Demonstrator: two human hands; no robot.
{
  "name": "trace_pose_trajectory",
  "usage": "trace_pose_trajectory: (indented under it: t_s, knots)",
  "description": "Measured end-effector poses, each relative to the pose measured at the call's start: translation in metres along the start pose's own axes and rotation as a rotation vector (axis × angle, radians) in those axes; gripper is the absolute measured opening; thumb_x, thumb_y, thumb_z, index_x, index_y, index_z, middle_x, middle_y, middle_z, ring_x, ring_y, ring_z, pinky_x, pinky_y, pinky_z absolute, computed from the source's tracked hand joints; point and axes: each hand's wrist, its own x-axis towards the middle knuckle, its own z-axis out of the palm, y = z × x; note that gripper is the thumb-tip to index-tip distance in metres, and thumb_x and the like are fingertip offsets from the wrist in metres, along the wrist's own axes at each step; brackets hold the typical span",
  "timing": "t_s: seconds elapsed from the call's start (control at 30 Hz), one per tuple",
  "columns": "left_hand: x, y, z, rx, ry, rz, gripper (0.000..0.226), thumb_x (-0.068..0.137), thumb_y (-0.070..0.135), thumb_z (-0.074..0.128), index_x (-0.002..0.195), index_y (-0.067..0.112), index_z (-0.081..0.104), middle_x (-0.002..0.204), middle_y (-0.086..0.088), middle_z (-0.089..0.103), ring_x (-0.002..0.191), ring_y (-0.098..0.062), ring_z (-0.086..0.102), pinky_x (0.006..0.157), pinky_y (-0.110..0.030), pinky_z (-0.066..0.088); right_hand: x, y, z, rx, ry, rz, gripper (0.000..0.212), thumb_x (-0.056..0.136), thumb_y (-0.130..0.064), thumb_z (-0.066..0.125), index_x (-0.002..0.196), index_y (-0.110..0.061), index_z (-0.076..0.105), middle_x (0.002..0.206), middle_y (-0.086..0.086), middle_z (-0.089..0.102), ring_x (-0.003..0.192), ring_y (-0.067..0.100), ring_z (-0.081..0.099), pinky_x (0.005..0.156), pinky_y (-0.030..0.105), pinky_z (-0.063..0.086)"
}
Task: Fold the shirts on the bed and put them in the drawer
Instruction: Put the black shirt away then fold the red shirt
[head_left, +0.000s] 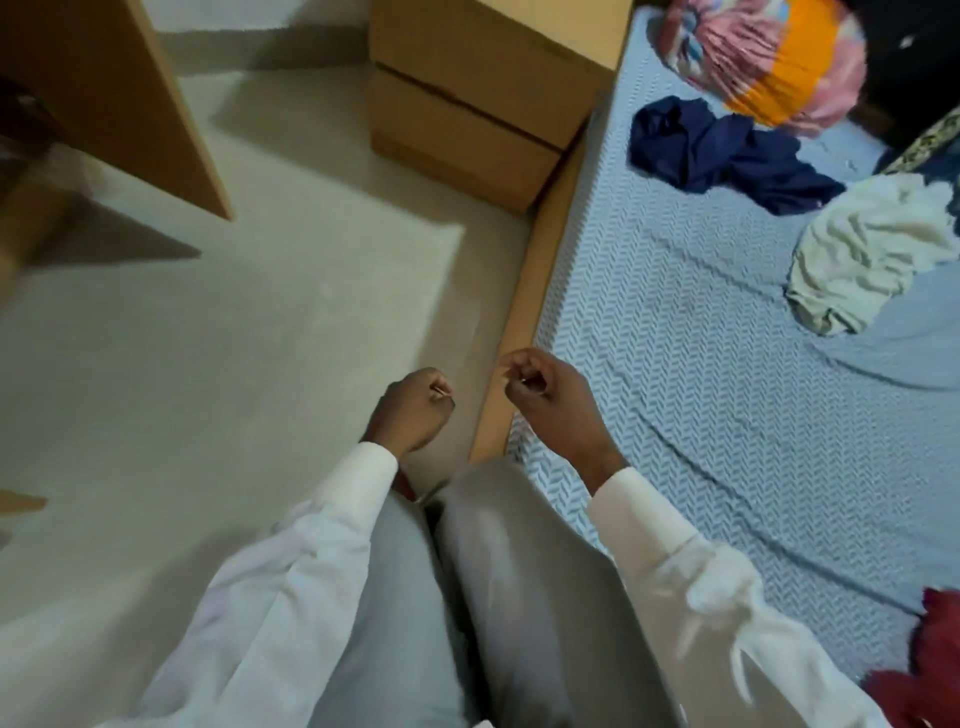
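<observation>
Navy shirt (727, 150) lies crumpled, well beyond the curled fingers (522, 364).

Pale floor (260, 364), wooden panel (130, 93), pink-and-orange striped bundle (769, 57)

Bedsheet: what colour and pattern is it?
The bedsheet is light blue with a herringbone pattern, seen in the head view.

Navy shirt (727, 156): crumpled, unfolded, lying on the bed (675, 374) at 1 o'clock. Cream shirt (862, 254): bunched in a heap, unfolded, at 3 o'clock, near the navy one. Maroon garment (930, 660): crumpled, cut by the frame edge at 5 o'clock, well apart from both. Drawer unit (467, 119): tan wood, two stacked fronts flush, at 12 o'clock, beside the bed.
</observation>
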Motion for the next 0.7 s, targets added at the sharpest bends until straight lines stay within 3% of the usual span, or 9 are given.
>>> trace_pose_trajectory:
  t_s: [0.1,0.2,0.33,0.47,0.57,0.7]
  knots:
    - [0.001,0.010,0.020,0.016,0.080,0.119,0.011,0.087,0.028,0.066,0.097,0.025,0.069,0.097,0.005,0.071,0.095,-0.014,0.064,0.085,-0.025,0.048,-0.008,0.035,-0.012,0.088,0.093,-0.043,0.021,0.086,-0.009,0.067,0.103,-0.020,0.071,0.090,-0.008,0.070,0.081,0.003,0.064,0.076,0.017,0.051]
    - [-0.023,0.027,0.039,0.033,0.190,0.221,0.011,0.088,0.025,0.066,0.098,0.022,0.070,0.095,0.006,0.072,0.091,-0.014,0.065,0.086,-0.028,0.050,-0.030,0.066,-0.035,0.149,0.174,-0.112,0.019,0.088,-0.011,0.068,0.104,-0.018,0.072,0.089,-0.006,0.071,0.076,0.004,0.064,0.071,0.013,0.049]
    - [-0.076,0.061,0.088,0.096,0.203,0.295,0.013,0.086,0.025,0.063,0.097,0.025,0.070,0.095,0.008,0.072,0.090,-0.014,0.066,0.087,-0.029,0.051,-0.094,0.112,-0.073,0.194,0.211,-0.078,0.016,0.088,-0.017,0.070,0.103,-0.022,0.071,0.086,-0.008,0.069,0.075,0.003,0.063,0.068,0.011,0.046]
    - [-0.095,0.103,0.165,0.210,0.055,0.412,0.014,0.087,0.027,0.065,0.101,0.026,0.068,0.097,0.006,0.070,0.090,-0.015,0.065,0.088,-0.034,0.052,-0.151,0.172,-0.111,0.195,0.277,-0.045,0.017,0.087,-0.017,0.071,0.104,-0.022,0.071,0.087,-0.008,0.070,0.079,0.004,0.064,0.070,0.011,0.046]
    - [-0.104,0.131,0.231,0.335,-0.114,0.450,0.020,0.088,0.030,0.066,0.108,0.026,0.065,0.095,0.006,0.067,0.094,-0.017,0.065,0.084,-0.028,0.049,-0.193,0.221,-0.141,0.174,0.384,0.050,0.019,0.089,-0.022,0.069,0.108,-0.023,0.070,0.095,-0.009,0.069,0.085,0.000,0.063,0.075,0.016,0.048]
    - [-0.116,0.160,0.320,0.616,-0.405,0.531,0.038,0.092,0.034,0.063,0.128,0.021,0.058,0.125,-0.005,0.062,0.114,-0.022,0.060,0.090,-0.029,0.045,-0.245,0.289,-0.174,0.055,0.495,0.278,0.028,0.087,-0.023,0.069,0.115,-0.023,0.065,0.111,-0.003,0.066,0.095,0.011,0.063,0.086,0.032,0.052]
